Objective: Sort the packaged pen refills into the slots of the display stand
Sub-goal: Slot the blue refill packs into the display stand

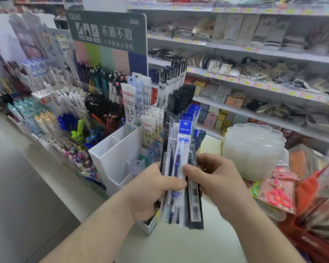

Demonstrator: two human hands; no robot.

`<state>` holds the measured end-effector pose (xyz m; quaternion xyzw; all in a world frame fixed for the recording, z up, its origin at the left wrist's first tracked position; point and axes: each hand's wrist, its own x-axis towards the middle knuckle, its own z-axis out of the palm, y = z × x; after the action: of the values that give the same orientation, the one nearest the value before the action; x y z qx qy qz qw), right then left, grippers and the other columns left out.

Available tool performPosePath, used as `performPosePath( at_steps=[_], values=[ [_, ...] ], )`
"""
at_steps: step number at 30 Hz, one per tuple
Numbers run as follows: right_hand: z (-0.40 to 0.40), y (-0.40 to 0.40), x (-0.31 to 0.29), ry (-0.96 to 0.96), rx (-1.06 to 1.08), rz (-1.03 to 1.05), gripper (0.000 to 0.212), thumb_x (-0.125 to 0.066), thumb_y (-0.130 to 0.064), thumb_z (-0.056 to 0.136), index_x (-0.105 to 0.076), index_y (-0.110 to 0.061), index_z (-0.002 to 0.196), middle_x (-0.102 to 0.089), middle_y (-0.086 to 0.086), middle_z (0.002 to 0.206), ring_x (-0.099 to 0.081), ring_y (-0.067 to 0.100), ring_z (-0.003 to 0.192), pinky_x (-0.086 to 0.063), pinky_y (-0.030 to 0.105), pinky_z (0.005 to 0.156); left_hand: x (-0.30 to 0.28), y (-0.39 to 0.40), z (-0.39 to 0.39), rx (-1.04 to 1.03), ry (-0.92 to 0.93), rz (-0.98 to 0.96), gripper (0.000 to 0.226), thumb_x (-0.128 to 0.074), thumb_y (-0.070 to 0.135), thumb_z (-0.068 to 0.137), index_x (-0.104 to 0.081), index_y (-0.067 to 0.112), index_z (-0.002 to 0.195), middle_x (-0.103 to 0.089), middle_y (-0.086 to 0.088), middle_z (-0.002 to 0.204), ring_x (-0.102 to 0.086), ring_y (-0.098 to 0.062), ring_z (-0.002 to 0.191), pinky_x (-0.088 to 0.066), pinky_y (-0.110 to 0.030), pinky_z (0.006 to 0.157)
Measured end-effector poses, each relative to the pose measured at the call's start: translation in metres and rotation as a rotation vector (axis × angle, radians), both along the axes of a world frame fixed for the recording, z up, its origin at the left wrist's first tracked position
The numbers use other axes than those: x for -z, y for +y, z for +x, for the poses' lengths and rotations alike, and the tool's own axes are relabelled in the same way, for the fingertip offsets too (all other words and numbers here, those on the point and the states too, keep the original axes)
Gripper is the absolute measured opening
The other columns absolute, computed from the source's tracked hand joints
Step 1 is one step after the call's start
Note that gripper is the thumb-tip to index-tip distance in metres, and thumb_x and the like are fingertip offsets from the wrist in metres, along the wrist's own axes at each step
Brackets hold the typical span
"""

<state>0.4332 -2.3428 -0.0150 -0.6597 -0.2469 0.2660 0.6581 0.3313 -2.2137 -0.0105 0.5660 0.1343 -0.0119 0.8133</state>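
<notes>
My left hand (pixel 152 188) grips a bundle of packaged pen refills (pixel 180 202), held upright in front of the white display stand (pixel 110 158). The front pack has a blue header card (pixel 184 128) and a blue refill inside; black packs sit on the bundle's right side. My right hand (pixel 215 177) pinches the front packs from the right, thumb on the blue-header pack. Several of the stand's near slots look empty. Its rear slots hold white refill packs (pixel 130 105) marked 0.5, black packs (pixel 171 80) and blue packs (pixel 193 111).
A tiered pen display (pixel 68 111) with a green sign stands to the left. A stack of clear plastic palettes (pixel 253 150) sits at right beside packaged red scissors (pixel 279 194). Store shelves (pixel 254 54) fill the background. A grey floor aisle (pixel 17 186) runs at left.
</notes>
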Motion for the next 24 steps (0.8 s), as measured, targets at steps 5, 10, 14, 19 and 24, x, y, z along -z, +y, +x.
performPosePath(
  at_steps=[5,10,14,19,24],
  values=[
    [0.001,-0.008,0.006,-0.033,0.006,0.05,0.03,-0.066,-0.001,0.091,-0.08,-0.027,0.086,-0.077,0.007,0.084,-0.07,0.017,0.075,-0.059,0.035,0.069,0.002,-0.005,0.001,-0.055,0.081,-0.008,0.051,-0.059,0.001,0.071,-0.059,-0.002,0.122,-0.068,-0.032,0.111,-0.072,-0.038,0.092,-0.062,-0.046,0.076],
    [0.009,-0.014,0.01,0.06,0.18,0.079,0.03,-0.054,-0.008,0.1,-0.075,-0.017,0.081,-0.058,-0.004,0.055,-0.052,0.011,0.049,-0.043,0.023,0.047,0.003,-0.005,0.004,-0.151,0.112,0.027,0.037,-0.043,-0.013,0.091,-0.055,-0.003,0.125,-0.074,-0.012,0.085,-0.071,-0.025,0.073,-0.06,-0.037,0.065],
    [0.019,-0.016,0.019,0.256,0.196,0.042,0.027,-0.054,-0.027,0.101,-0.064,-0.002,0.097,-0.038,-0.002,0.059,-0.029,0.014,0.043,-0.022,0.022,0.039,-0.003,-0.002,0.003,-0.23,0.104,-0.028,0.025,-0.059,-0.004,0.082,-0.06,-0.006,0.107,-0.067,-0.012,0.069,-0.066,-0.021,0.059,-0.058,-0.034,0.058],
    [0.026,-0.008,0.022,0.434,0.185,0.124,0.034,-0.046,-0.023,0.102,-0.071,-0.001,0.095,-0.052,0.006,0.062,-0.044,0.019,0.043,-0.038,0.025,0.04,-0.015,0.004,0.001,-0.365,0.033,-0.091,0.012,-0.049,-0.008,0.093,-0.06,-0.005,0.099,-0.065,-0.013,0.066,-0.064,-0.02,0.053,-0.058,-0.031,0.052],
    [0.042,-0.001,0.029,0.398,0.224,0.075,0.042,-0.044,-0.025,0.101,-0.081,-0.011,0.088,-0.053,0.0,0.061,-0.051,0.015,0.057,-0.044,0.03,0.06,-0.025,0.017,-0.004,-0.443,-0.03,-0.057,0.013,-0.048,-0.007,0.095,-0.061,-0.004,0.095,-0.065,-0.011,0.067,-0.064,-0.019,0.053,-0.059,-0.032,0.052]
  ],
)
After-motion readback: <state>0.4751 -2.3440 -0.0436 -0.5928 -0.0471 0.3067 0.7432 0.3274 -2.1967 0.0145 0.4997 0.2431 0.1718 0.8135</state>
